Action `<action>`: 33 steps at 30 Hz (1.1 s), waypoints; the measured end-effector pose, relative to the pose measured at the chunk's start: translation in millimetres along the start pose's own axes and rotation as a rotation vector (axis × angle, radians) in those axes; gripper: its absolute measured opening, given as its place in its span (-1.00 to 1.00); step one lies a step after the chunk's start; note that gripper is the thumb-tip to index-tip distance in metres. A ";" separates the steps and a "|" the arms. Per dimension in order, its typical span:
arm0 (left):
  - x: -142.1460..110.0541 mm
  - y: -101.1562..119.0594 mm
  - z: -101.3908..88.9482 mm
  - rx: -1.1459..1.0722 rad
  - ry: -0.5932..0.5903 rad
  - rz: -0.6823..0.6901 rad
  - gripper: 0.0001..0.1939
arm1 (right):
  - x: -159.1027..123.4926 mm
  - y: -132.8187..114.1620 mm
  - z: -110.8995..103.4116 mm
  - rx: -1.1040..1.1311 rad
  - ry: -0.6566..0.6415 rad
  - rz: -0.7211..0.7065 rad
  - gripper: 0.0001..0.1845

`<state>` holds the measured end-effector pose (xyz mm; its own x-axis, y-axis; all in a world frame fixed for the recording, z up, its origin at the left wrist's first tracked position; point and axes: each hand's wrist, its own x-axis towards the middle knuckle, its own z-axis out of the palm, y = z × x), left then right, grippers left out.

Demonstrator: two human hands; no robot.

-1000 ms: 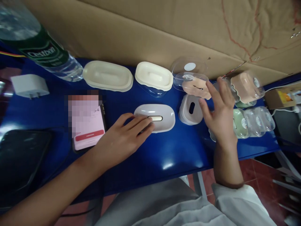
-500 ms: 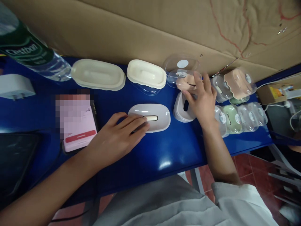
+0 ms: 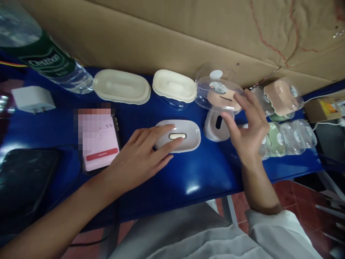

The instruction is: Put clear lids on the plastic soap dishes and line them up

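Observation:
My left hand reaches over the left side of a pale grey oval dish, with its fingers apart. A cream bar-shaped piece lies in the slot in the dish's middle, by my fingertips. My right hand is raised with thumb and fingers spread, and nothing shows between them. Close to its fingertips is a peach piece with a dark slot, beside a clear cover with a sticker; whether I touch them, I cannot tell. Below them stands a small grey container with a dark slot on top.
Along the back stand a long cream tray and a shorter cream container. To the right are several clear-lidded boxes and a peach container. On the left are a phone, a charger and a water bottle.
My right hand has drawn back to the right from over the small grey container, its fingers opening wider. My left fingers have spread off the cream piece. The view has shifted slightly.

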<state>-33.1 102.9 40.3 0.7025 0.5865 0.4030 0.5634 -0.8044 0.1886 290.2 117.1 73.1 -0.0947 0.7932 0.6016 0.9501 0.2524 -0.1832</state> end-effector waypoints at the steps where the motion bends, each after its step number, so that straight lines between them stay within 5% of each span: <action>1: -0.3 -0.5 -0.5 -0.012 0.008 -0.045 -0.43 | -3.9 -7.1 -4.2 0.030 -0.029 -0.024 -0.47; 7: -1.9 -5.9 3.9 -0.076 0.060 -0.188 -0.14 | -20.3 -41.1 -4.8 0.154 -0.259 -0.127 -0.46; 23: -5.8 -8.2 7.1 -0.097 0.017 -0.219 -0.40 | -32.8 -46.2 9.6 0.050 -0.420 -0.355 -0.31; 33: -6.8 -9.0 9.9 -0.085 0.049 -0.211 -0.41 | -42.2 -53.9 17.6 0.145 -0.486 -0.301 0.01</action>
<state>-38.7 107.0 27.0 0.5495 0.7392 0.3893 0.6555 -0.6704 0.3476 237.8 79.7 43.9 -0.5118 0.8291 0.2250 0.8131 0.5520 -0.1847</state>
